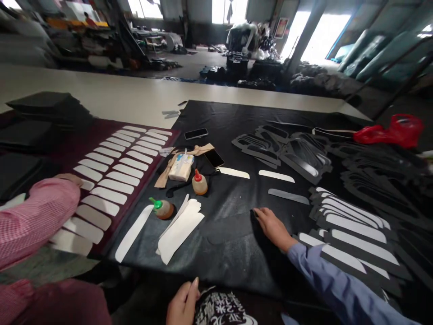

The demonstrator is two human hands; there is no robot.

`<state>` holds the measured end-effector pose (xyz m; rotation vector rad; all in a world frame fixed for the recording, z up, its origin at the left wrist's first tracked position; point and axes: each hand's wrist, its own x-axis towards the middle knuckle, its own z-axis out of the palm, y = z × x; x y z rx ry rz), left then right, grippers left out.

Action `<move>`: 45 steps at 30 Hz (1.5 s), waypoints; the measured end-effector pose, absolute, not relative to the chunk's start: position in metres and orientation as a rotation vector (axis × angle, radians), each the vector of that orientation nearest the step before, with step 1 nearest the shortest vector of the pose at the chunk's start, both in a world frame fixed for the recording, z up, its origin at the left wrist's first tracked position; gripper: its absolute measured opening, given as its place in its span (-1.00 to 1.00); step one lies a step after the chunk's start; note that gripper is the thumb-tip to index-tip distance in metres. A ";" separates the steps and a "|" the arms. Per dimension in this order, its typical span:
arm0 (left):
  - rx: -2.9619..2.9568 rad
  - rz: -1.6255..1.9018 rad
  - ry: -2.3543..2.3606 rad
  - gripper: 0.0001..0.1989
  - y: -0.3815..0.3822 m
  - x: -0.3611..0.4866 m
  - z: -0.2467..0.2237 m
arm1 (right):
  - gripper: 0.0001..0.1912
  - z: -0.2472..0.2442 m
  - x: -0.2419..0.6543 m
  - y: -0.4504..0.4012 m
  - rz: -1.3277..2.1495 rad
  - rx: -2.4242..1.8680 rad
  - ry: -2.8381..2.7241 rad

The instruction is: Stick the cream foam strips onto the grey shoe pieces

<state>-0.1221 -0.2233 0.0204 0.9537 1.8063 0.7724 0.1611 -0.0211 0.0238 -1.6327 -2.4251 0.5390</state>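
My right hand (274, 228) is over the black table covering (233, 257), its fingers pressed together around a small dark edge that I cannot make out. A faint dark curved piece (225, 231) lies flat just left of those fingertips. Below the front edge, my left hand (184, 303) is closed with the thumb on top; whatever it holds, if anything, is hidden. Left of centre lies a pile of white strips (181, 230). A red-capped bottle (199, 184) and a green-capped bottle (163, 209) of amber liquid are near it. Beyond my right hand lies a grey strip (288, 196).
White-faced dark pieces (355, 225) are stacked at right, with dark cut-out frames (280, 144) behind. A co-worker's pink checked sleeve (43, 216) reaches over rows of white pieces (111, 176) at left. Tissues (181, 167), a phone (196, 133) and a red bag (392, 131) are on the table.
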 end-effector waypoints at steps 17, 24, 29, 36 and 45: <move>0.907 0.810 1.829 -0.44 -0.217 -0.121 0.025 | -0.75 0.018 0.165 -0.004 1.355 -1.574 -1.806; 0.935 0.804 1.756 -0.45 -0.205 -0.122 0.026 | -0.67 0.063 0.149 -0.023 1.941 -1.358 -0.982; 0.848 0.952 1.726 -0.47 -0.200 -0.117 0.027 | -0.74 0.089 0.127 -0.023 2.079 -1.194 -0.730; 0.930 1.166 1.748 -0.60 -0.173 -0.132 0.071 | -0.74 0.145 0.086 -0.017 2.226 -1.052 -0.931; 0.820 1.483 1.586 -0.68 -0.138 -0.147 0.121 | -0.66 0.177 -0.017 -0.022 2.392 -0.899 -1.189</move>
